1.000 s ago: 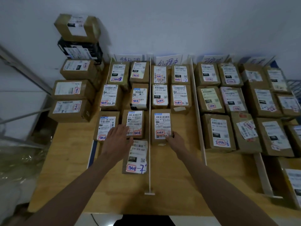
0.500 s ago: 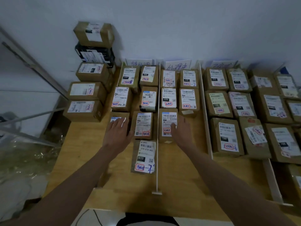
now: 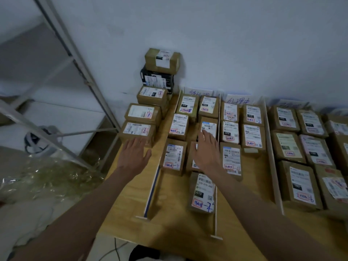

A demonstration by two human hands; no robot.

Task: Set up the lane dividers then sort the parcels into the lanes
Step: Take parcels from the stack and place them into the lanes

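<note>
Brown labelled parcels lie in lanes on a wooden table (image 3: 169,223), split by thin white dividers (image 3: 216,204) (image 3: 153,185) (image 3: 273,166). My left hand (image 3: 134,155) is flat and empty, fingers spread, reaching toward the nearest parcel of the unsorted stack (image 3: 138,131) at the table's left edge. My right hand (image 3: 207,153) hovers open over a parcel (image 3: 192,159) in the first lane, hiding most of it. Another parcel (image 3: 203,193) lies nearest me in that lane.
Several more stacked parcels (image 3: 162,60) stand against the white wall. Handwritten lane signs (image 3: 238,99) lean at the back. A metal rack (image 3: 62,44) and crumpled plastic wrap (image 3: 41,176) sit left of the table. Filled lanes (image 3: 301,147) lie to the right.
The view has swung left. My left hand left the first-lane parcels and went left toward the unsorted stack. My right hand crossed from the middle lane to the first lane.
</note>
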